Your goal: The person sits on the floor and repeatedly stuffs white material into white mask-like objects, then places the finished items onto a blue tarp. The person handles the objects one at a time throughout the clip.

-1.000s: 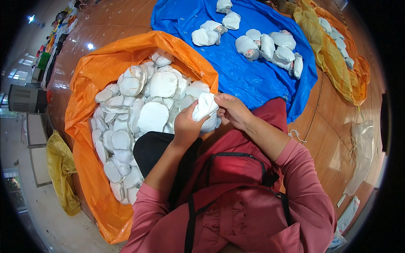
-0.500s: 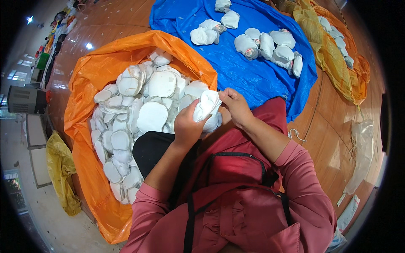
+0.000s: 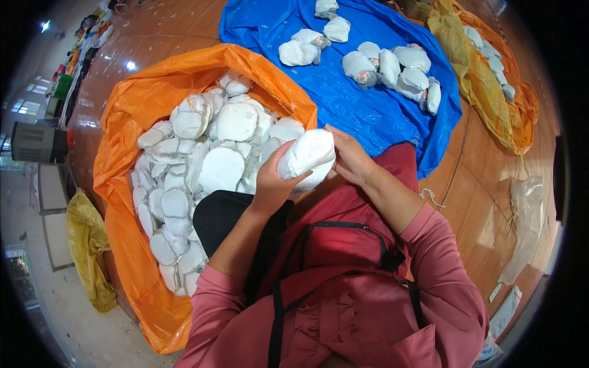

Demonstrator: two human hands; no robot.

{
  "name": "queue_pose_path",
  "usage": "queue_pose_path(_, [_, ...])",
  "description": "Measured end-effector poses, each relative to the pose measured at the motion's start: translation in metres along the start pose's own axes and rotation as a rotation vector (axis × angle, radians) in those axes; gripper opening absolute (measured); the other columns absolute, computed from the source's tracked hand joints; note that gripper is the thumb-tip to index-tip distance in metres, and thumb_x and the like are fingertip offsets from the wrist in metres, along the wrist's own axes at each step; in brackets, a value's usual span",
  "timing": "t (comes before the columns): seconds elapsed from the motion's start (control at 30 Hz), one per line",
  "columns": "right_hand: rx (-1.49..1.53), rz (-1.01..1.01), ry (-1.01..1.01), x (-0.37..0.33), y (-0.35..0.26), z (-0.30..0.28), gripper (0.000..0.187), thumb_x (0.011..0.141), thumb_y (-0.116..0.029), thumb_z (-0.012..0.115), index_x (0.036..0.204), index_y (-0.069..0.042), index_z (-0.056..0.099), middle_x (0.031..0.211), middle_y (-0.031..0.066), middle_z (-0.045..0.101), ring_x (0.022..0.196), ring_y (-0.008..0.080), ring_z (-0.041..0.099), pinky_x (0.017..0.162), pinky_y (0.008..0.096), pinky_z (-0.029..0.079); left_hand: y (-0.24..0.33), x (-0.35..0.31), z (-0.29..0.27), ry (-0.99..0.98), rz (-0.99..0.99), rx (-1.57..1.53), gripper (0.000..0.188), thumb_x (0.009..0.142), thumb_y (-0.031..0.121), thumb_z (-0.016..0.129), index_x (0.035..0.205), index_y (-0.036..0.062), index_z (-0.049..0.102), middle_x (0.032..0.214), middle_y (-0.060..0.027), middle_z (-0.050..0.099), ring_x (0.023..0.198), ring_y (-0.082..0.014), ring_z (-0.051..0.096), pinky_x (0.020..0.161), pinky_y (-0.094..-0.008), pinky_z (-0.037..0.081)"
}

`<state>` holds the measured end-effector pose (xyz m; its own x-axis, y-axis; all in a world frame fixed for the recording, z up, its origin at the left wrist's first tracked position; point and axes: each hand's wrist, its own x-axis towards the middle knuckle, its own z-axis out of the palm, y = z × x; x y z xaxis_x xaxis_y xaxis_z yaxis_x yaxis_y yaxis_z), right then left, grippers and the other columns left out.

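Between my two hands is a white rounded pad [image 3: 308, 152], soft-looking and bulging, with a second layer showing below its near edge. My left hand [image 3: 274, 181] grips its left side, thumb laid across the front. On the far right edge, my right hand [image 3: 351, 158] holds it with bent fingers, some of them hidden behind the pad. Just left of my hands, a heap of similar flat white pads [image 3: 221, 170] fills an open orange sack [image 3: 121, 202] with rolled-down sides.
A blue tarp [image 3: 374, 122] ahead carries several white bundles [image 3: 389, 66]. Far right lies a yellow and orange sack [image 3: 469, 76] with more white bundles. A crumpled yellow bag [image 3: 91, 251] is at the left. My black-covered knee [image 3: 224, 224] touches the heap's edge. White string [image 3: 433, 197] lies on the tiled floor.
The pad, narrow and folded half a second ago, now looks wider and fuller. My right hand has shifted slightly right, from pinching its tip to holding its right edge.
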<state>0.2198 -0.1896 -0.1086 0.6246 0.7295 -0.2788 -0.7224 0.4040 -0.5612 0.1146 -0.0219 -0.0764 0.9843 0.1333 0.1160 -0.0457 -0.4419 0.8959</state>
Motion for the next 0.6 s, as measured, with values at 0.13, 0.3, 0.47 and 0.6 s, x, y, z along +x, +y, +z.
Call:
queue_pose_path(0.13, [0.007,0.015,-0.122,0.002,0.0,-0.009,0.03,0.096,-0.03,0.056,0.111,-0.005,0.057,0.107,0.0053,0.064,0.097,0.0153,0.061,0.089,0.0306,0.049,0.0,-0.001,0.003,0.173,0.145,0.193,0.063,0.07,0.009,0.082,0.126,-0.0007,0.052,0.115,-0.0168,0.061,0.108,-0.028,0.06,0.093,-0.0353,0.047])
queue_pose_path(0.3, [-0.102,-0.049,-0.058,0.001,0.005,-0.007,0.017,0.095,-0.024,0.06,0.096,-0.008,0.059,0.09,0.0013,0.063,0.084,0.0103,0.059,0.078,0.0257,0.048,0.003,-0.002,0.004,0.171,0.227,0.27,0.054,0.068,0.008,0.082,0.115,-0.0005,0.058,0.107,-0.0174,0.063,0.1,-0.0317,0.062,0.085,-0.0365,0.05])
queue_pose_path(0.47, [-0.653,-0.401,0.038,0.011,0.024,-0.017,0.008,0.095,-0.013,0.056,0.091,-0.007,0.058,0.085,-0.0006,0.061,0.078,0.009,0.054,0.071,0.0238,0.045,-0.005,-0.008,0.008,0.189,0.205,0.252,0.031,0.068,0.005,0.079,0.096,0.0004,0.065,0.089,-0.0164,0.066,0.084,-0.0336,0.064,0.073,-0.0372,0.05])
queue_pose_path(0.6, [-0.933,-0.534,0.199,0.01,0.03,-0.012,0.011,0.093,-0.012,0.057,0.087,-0.002,0.057,0.075,0.005,0.058,0.073,0.0135,0.054,0.068,0.0266,0.044,-0.003,-0.01,0.004,0.143,0.301,0.279,0.017,0.068,0.003,0.068,0.085,0.001,0.066,0.08,-0.0142,0.066,0.075,-0.0344,0.063,0.067,-0.0392,0.05])
